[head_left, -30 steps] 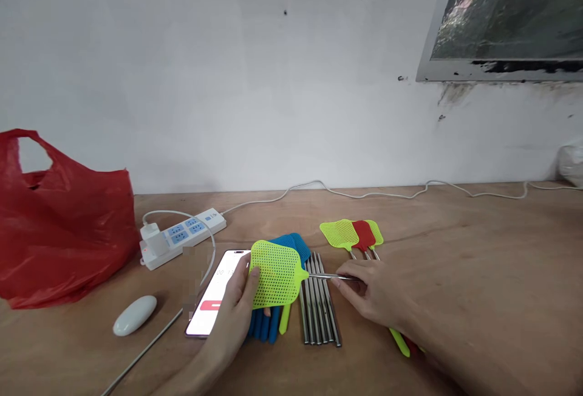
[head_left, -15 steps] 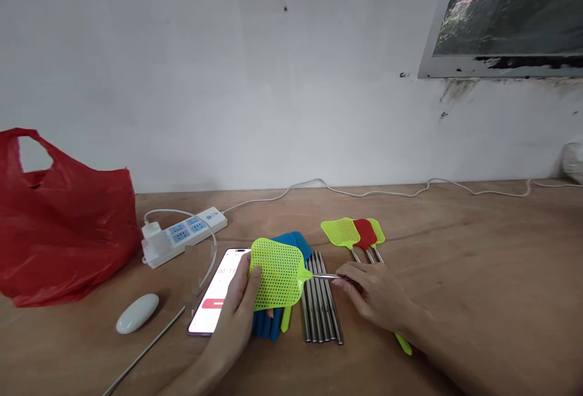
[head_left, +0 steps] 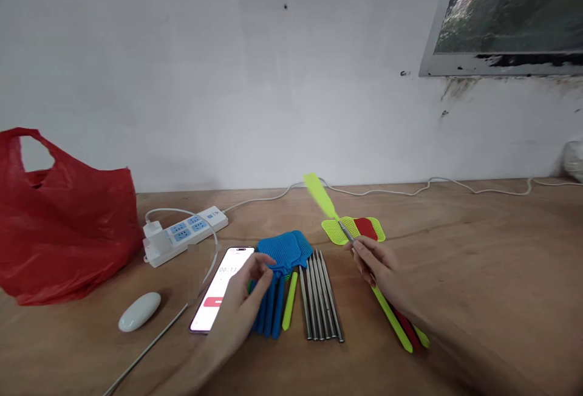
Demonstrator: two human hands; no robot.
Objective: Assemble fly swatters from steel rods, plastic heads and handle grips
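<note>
Lime-green plastic, blurred and nearly edge-on in the head view, forms the head of the raised swatter (head_left: 321, 197). I see its metal rod pinched in the right hand (head_left: 379, 266), above the lying red and lime swatters (head_left: 365, 228). The left hand (head_left: 246, 286) is loosely curled, nothing visible in its grasp, beside the blue swatter heads (head_left: 280, 249).

My worry is a careless drop of that right wrist: with handles directly beneath, it could knock the lying row askew. A sweep leftward could scatter the loose metal rods (head_left: 321, 299), and they may roll toward the bench's near edge, which I can't see. The left forearm could also nudge the phone (head_left: 228, 283) beside it.

For moving, I'd favour the bench (head_left: 492, 250) to the right; along its far edge, the white cable (head_left: 385, 194) and wall limit reach.
</note>
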